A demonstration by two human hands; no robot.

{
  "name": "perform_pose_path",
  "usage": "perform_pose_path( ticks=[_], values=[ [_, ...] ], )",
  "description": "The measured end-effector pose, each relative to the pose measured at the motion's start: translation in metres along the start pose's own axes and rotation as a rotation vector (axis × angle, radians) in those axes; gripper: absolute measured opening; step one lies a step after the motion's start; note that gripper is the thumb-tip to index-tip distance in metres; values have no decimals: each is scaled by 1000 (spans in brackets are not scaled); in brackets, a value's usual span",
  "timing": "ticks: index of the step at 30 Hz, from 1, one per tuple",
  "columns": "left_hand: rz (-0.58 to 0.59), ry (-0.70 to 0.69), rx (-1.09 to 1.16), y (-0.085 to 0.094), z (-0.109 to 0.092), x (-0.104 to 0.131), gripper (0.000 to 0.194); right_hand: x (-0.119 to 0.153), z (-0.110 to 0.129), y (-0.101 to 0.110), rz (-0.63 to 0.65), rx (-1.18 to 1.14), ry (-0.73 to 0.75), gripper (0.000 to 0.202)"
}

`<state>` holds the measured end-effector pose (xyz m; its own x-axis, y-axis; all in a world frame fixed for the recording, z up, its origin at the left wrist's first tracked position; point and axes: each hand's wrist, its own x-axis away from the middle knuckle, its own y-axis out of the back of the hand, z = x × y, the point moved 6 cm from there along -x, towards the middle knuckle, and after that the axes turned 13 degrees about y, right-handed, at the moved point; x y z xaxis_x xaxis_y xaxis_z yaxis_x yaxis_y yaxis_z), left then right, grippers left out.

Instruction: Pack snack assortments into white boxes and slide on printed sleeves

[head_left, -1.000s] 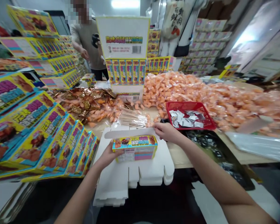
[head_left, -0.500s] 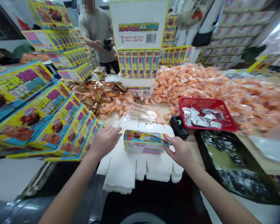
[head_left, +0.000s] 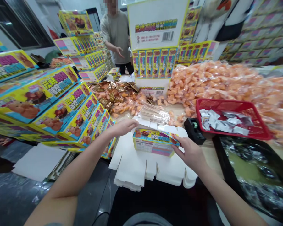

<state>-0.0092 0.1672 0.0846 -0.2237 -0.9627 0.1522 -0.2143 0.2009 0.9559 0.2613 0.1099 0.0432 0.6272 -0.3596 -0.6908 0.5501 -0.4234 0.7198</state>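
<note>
A small printed carton (head_left: 153,146), yellow and blue with pictures of food, stands on a stack of flat white box blanks (head_left: 130,172). Its lid is partly raised along the back, showing a white underside. My right hand (head_left: 190,150) grips the right end of the carton, thumb on the front and fingers on top. At the back left corner, my left hand (head_left: 126,126) has its fingers together on the edge of the raised lid; the fingertips are partly hidden.
Behind the blanks lie clear-wrapped sticks (head_left: 154,113) and a heap of bagged orange pieces (head_left: 217,81). A black tape dispenser (head_left: 194,131), a red basket (head_left: 261,125) of sachets and a black tray (head_left: 223,157) are on the right. Cartons (head_left: 54,91) pile up at left. A person (head_left: 116,34) stands beyond.
My left hand has moved in to the carton's back left corner, and the lid is raised higher. The view has swung left. The person opposite has lowered the dark object out of sight.
</note>
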Motion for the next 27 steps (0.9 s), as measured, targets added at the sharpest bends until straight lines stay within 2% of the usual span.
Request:
perform_pose_path(
  ticks=[2,4,7,9,13,15,17,20,23,25,27],
  values=[
    [39,18,32,1,1,2,33,-1,0,-1,-3,-9,-13,31],
    [25,67,43,0,3,8,38,0,0,-2,-17,-17,-18,31],
    [-93,139,-4,-2,3,20,50,3,3,-3,-42,-27,-15,33],
    [-182,183,-10,-7,-2,26,48,5,3,-5,-61,-30,-22,35],
    [-314,256,141,-28,-12,45,46,14,-4,-7,-70,-82,-89,38],
    [-373,145,119,-43,-18,65,52,20,-9,-6,-82,-178,-176,36],
    [-454,-45,4,-55,-21,89,56,23,-13,-5,-124,-319,-296,29],
    [-534,-217,-104,-57,-20,113,52,24,-19,-14,-219,-616,-604,25],
    [-414,-234,-104,-50,-37,104,55,22,-15,-38,-287,-951,-928,30],
    [-345,-200,-79,-45,-63,85,64,17,-9,-51,-317,-1110,-1008,46],
    [-313,-144,-98,-46,-90,64,71,18,-6,-56,-347,-1189,-1004,54]
  ],
)
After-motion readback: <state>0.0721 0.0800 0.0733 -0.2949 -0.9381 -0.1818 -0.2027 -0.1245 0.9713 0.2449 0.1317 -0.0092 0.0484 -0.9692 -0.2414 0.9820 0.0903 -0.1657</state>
